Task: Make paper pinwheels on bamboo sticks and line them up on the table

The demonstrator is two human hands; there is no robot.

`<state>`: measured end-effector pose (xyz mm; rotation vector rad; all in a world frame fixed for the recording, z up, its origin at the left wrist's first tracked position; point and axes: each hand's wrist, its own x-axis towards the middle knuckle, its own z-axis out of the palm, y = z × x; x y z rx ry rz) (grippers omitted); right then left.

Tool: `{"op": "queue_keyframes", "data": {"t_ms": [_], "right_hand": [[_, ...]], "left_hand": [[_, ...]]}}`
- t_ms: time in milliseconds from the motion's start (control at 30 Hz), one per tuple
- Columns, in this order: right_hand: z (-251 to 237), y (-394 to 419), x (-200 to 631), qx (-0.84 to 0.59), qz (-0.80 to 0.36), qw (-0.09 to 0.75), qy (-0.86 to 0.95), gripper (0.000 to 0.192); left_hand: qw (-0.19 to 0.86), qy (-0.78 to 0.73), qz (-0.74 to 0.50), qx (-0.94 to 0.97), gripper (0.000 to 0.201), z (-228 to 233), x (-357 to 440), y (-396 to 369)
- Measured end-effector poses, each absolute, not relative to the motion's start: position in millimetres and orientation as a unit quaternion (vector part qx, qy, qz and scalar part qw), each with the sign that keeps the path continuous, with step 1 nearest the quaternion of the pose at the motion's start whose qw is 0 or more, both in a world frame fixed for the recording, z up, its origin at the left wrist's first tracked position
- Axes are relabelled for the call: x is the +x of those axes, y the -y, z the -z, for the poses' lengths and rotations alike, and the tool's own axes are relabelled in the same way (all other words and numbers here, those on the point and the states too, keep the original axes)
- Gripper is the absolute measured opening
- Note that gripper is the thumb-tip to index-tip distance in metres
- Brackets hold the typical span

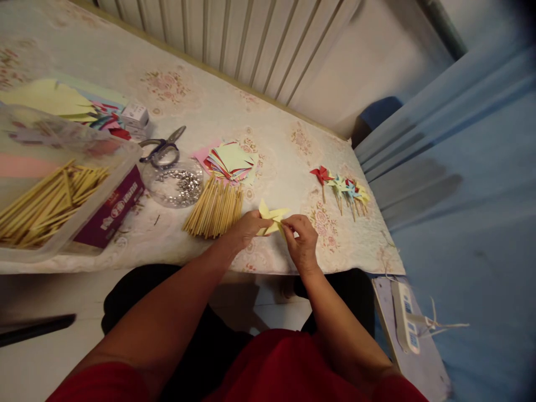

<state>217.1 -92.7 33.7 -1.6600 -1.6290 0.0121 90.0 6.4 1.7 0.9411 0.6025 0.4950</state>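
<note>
A yellow paper pinwheel (272,219) is held just above the near edge of the table (268,139), between both hands. The left hand (247,228) grips its left side, fingers curled and pressed on the paper. The right hand (302,241) pinches a folded point at the right side between thumb and fingertips.

Judged: the blades are being folded toward the middle. Each tip is best brought to the centre without creasing the curve, and the middle kept pinned by the left thumb so earlier folds do not spring back.

Just left, a bundle of wooden sticks (214,209); beyond it a stack of paper squares (230,161). Further left, a clear dish of pins (176,187), scissors (162,149) and a plastic tub (62,195) with more sticks. Finished pinwheels (341,187) lie to the far right.

Writing: a purple box (112,209) under the tub carries white lettering, too blurred to be read. A small white box (134,115) shows print, also illegible.
</note>
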Motion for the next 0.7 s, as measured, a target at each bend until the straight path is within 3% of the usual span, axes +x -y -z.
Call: {"op": "queue_keyframes", "data": {"t_ms": [433, 567, 700], "right_hand": [[-29.4, 84.2, 222.0, -0.699, -0.081, 0.383, 0.598, 0.006], [-29.4, 81.1, 224.5, -0.691, -0.112, 0.384, 0.603, 0.020], [-33.6, 79.0, 227.3, -0.681, -0.166, 0.397, 0.593, 0.019]], "left_hand": [[0.820, -0.297, -0.245, 0.424, 0.014, -6.6, 88.9, -5.0], [0.817, -0.295, -0.249, 0.428, 0.017, -4.9, 88.7, -4.5], [0.818, -0.284, -0.253, 0.432, 0.020, -1.5, 88.6, -5.7]]}}
